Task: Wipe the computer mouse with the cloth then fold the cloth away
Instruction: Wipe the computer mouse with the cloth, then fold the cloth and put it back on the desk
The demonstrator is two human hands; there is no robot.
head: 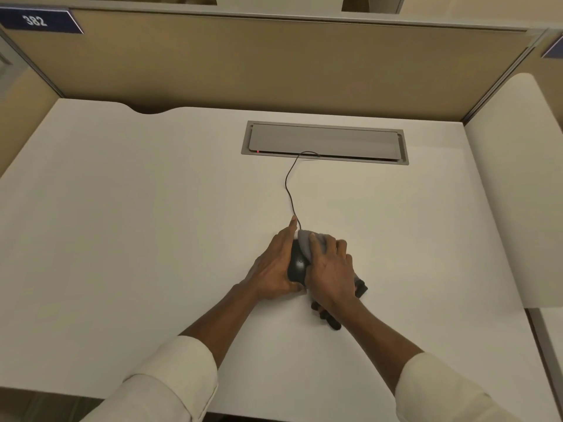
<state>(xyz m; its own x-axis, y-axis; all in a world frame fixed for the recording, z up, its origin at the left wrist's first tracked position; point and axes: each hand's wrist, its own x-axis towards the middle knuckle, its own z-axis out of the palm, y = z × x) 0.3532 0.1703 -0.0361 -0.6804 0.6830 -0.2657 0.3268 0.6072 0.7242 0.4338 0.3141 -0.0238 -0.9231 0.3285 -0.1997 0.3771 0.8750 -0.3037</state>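
Observation:
A black wired computer mouse (297,264) lies on the white desk (152,239), a little right of centre. My left hand (274,269) grips its left side, with the forefinger stretched forward past its front. My right hand (330,269) presses a grey cloth (304,242) onto the top and right side of the mouse. A darker edge of the cloth sticks out beyond my right hand on its right side and below my wrist. Most of the mouse is hidden under the hands and cloth.
The mouse cable (289,184) runs forward into a grey cable hatch (324,141) set in the desk. Beige partition walls (259,65) close off the back and sides. A label reading 382 (38,21) sits at the upper left. A neighbouring desk (518,178) adjoins on the right.

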